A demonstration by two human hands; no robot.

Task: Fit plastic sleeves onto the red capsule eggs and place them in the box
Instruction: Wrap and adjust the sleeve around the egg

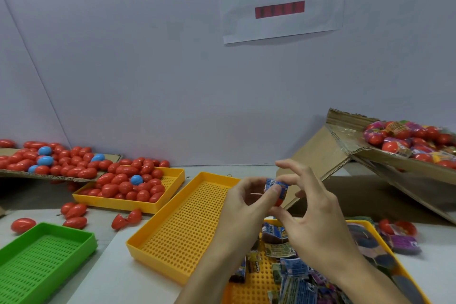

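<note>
My left hand [243, 207] and my right hand [308, 210] meet above the table's middle, both gripping one red capsule egg [278, 201] with a blue printed sleeve [275, 185] around its upper part. Most of the egg is hidden by fingers. Bare red eggs fill a yellow tray [170, 181] at the left and a cardboard sheet [108, 173] behind it. Flat printed sleeves lie piled in a yellow tray [256, 286] under my wrists. A tilted cardboard box [345, 140] at the right holds sleeved eggs [409, 140].
An unfilled perforated yellow tray [182, 227] sits just left of my hands, and a green tray [42, 256] at the lower left. Loose red eggs and an opened capsule [125, 219] lie on the table between them. A white wall with a paper sign [281, 0] stands behind.
</note>
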